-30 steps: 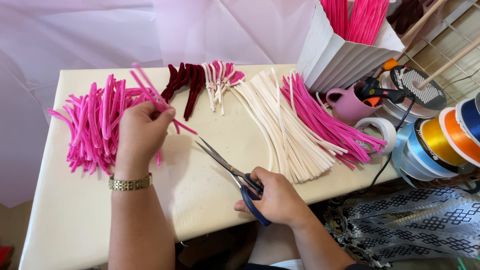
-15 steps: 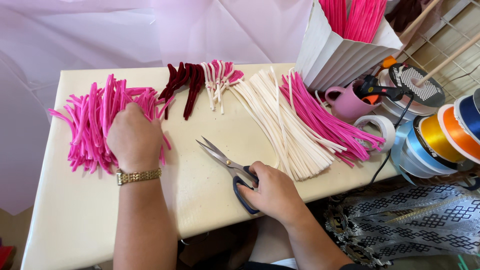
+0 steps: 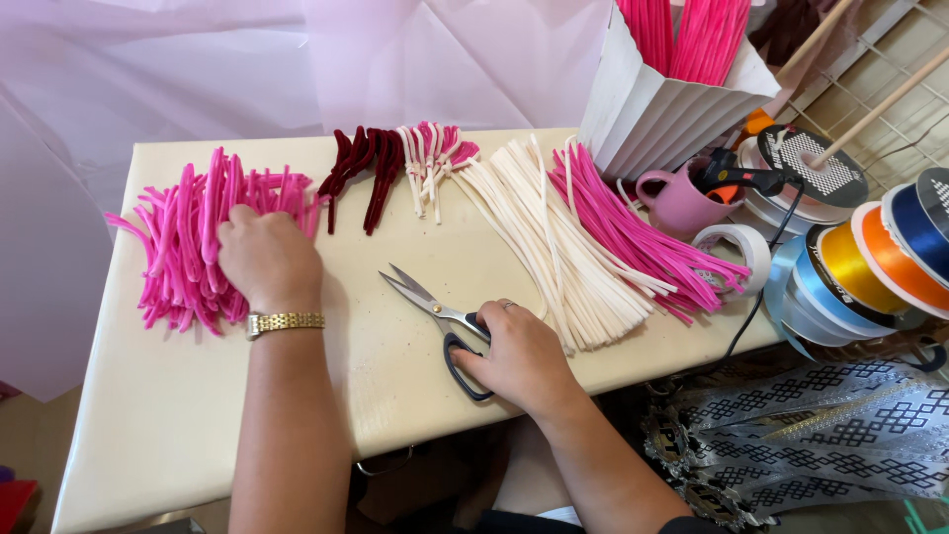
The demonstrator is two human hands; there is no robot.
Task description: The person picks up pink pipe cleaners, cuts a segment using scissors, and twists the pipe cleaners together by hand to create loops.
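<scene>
A cream table (image 3: 198,425) stands before pale pink sheeting (image 3: 148,69), brightly lit.

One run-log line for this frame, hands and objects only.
left hand: pressed on pink strip pile | right hand: on scissors, blades open, flat on table

Soft, even daylight is filling the scene and washing the cream table (image 3: 395,415) bright without glare. Only faint shadows are falling under the left hand (image 3: 265,259) and right hand (image 3: 519,358). Everything is staying sharp; straight edges are bending slightly away from the table.
</scene>
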